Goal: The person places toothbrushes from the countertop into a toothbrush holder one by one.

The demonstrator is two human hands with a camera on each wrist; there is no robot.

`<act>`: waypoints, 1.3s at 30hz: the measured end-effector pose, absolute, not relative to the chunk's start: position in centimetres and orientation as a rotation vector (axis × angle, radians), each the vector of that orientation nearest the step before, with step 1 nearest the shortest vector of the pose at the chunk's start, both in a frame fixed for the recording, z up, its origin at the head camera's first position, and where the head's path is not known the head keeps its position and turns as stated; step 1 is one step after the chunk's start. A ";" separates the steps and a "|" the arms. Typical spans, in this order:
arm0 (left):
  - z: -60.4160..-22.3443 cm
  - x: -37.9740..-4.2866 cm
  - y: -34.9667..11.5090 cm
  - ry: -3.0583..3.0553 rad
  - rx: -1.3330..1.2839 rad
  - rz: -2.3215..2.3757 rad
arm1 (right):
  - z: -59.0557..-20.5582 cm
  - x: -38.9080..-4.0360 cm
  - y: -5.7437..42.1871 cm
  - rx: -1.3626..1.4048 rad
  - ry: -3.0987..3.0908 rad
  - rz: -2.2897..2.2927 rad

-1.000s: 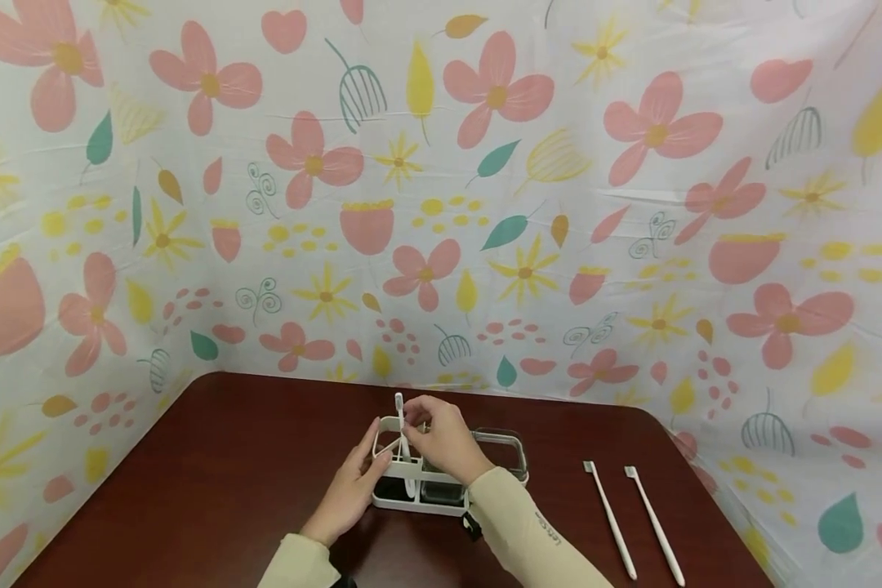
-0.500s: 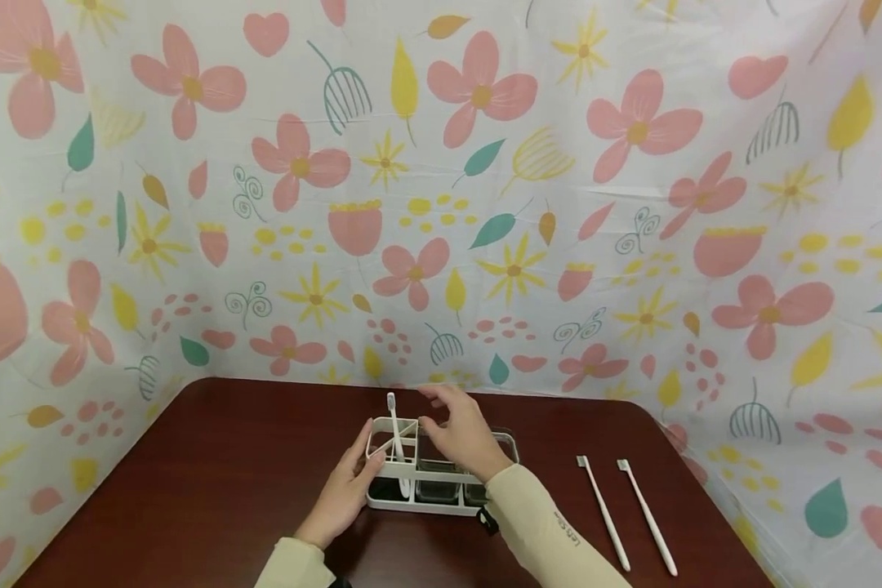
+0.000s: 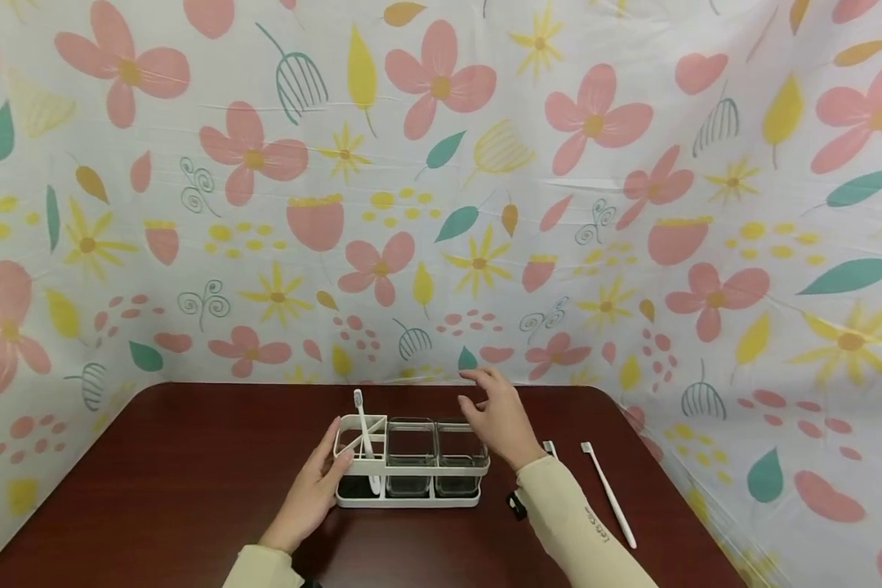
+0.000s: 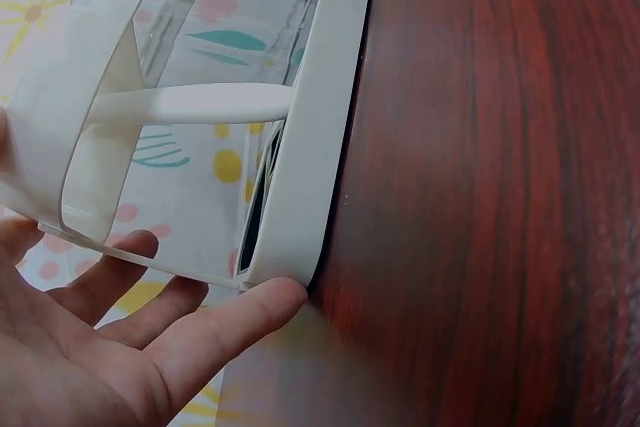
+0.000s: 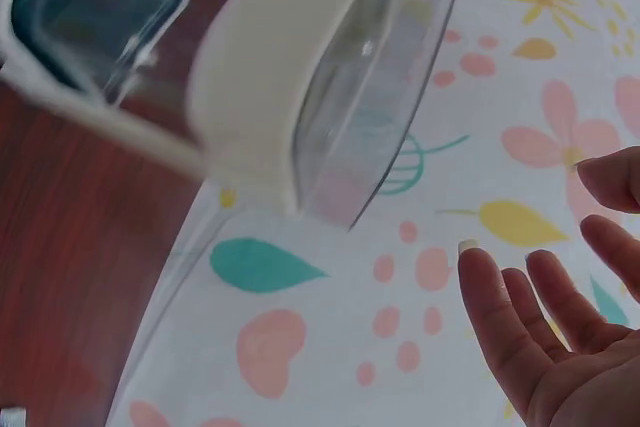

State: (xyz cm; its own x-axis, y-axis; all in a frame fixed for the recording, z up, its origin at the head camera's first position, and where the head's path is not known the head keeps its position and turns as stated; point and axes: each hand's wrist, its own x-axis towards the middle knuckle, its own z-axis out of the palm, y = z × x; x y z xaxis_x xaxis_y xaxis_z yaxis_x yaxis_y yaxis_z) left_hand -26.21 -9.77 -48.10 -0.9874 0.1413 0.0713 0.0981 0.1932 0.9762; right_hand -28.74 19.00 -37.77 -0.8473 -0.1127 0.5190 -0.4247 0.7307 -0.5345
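A white toothbrush holder (image 3: pixel 412 470) stands on the table. One white toothbrush (image 3: pixel 366 429) leans upright in its divided left compartment, and the lower handle (image 4: pixel 210 104) reaches the base in the left wrist view. Two clear cups, a middle cup (image 3: pixel 412 445) and a right cup (image 3: pixel 461 447), sit in the other places. My left hand (image 3: pixel 305 498) holds the holder's left end, thumb at the front rim and fingers along the side. My right hand (image 3: pixel 503 416) hovers in the air by the right end, fingers loosely bent and holding nothing.
To the right on the dark wooden table (image 3: pixel 191 457) lies a white toothbrush (image 3: pixel 610 496). The head of a second toothbrush (image 3: pixel 550 448) shows beside my right wrist, the rest hidden by the sleeve. A flower-patterned curtain (image 3: pixel 382 327) hangs close behind the table.
My right hand has let go of the toothbrush, which now leans in the holder, and moved right past the cups. The left hand keeps its hold. The head view has turned slightly right.
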 end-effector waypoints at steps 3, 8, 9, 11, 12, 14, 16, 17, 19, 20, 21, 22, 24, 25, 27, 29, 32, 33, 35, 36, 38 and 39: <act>-48.0 -26.2 -9.8 2.390 0.241 1.969 | -37.8 -28.5 19.7 0.386 -2.500 0.896; -47.8 -26.3 -9.5 2.389 0.272 1.990 | -38.0 -28.5 20.8 0.383 -2.473 0.855; -47.8 -26.3 -9.4 2.383 0.284 1.999 | -38.0 -28.4 21.0 0.380 -2.465 0.850; -47.8 -26.3 -9.3 2.373 0.294 1.999 | -38.2 -28.3 21.5 0.366 -2.457 0.834; -47.8 -26.3 -9.3 2.376 0.301 1.996 | -38.3 -28.3 21.8 0.361 -2.455 0.831; -47.8 -26.2 -9.3 2.365 0.293 1.988 | -38.5 -28.2 22.2 0.355 -2.453 0.840; -47.7 -26.1 -9.3 2.369 0.275 1.968 | -38.7 -28.1 22.5 0.353 -2.452 0.852; -47.7 -26.1 -9.4 2.367 0.270 1.962 | -38.8 -28.0 22.7 0.351 -2.450 0.859; -47.6 -26.0 -9.5 2.343 0.279 1.966 | -39.1 -27.9 23.1 0.345 -2.447 0.865; -47.5 -25.9 -9.6 2.341 0.281 1.961 | -39.2 -27.9 23.2 0.338 -2.450 0.861; -47.4 -25.9 -9.6 2.338 0.290 1.961 | -39.3 -27.8 23.4 0.333 -2.451 0.854; -47.4 -25.8 -9.7 2.341 0.300 1.956 | -39.4 -27.8 23.6 0.329 -2.451 0.844; -47.3 -25.8 -9.8 2.341 0.314 1.948 | -39.7 -27.7 24.1 0.315 -2.457 0.824; -47.3 -25.8 -9.8 2.348 0.306 1.939 | -39.8 -27.7 24.3 0.306 -2.462 0.812; -47.3 -25.8 -9.7 2.363 0.299 1.922 | -40.0 -27.5 24.9 0.290 -2.475 0.805; -47.3 -25.9 -9.7 2.359 0.294 1.918 | -40.2 -27.4 25.4 0.266 -2.490 0.800; -47.4 -26.0 -9.6 2.358 0.305 1.909 | -40.7 -27.3 26.1 0.235 -2.509 0.789; -47.4 -26.0 -9.7 2.355 0.312 1.910 | -40.8 -27.3 26.3 0.226 -2.514 0.782; -47.4 -26.0 -9.8 2.350 0.323 1.907 | -41.2 -27.3 26.7 0.204 -2.521 0.769; -47.4 -26.0 -9.9 2.350 0.325 1.904 | -41.4 -27.2 26.9 0.193 -2.527 0.765; -47.3 -26.0 -10.0 2.343 0.327 1.909 | -41.7 -27.1 27.3 0.177 -2.539 0.761; -47.3 -26.0 -10.0 2.338 0.328 1.911 | -41.8 -27.1 27.5 0.167 -2.546 0.757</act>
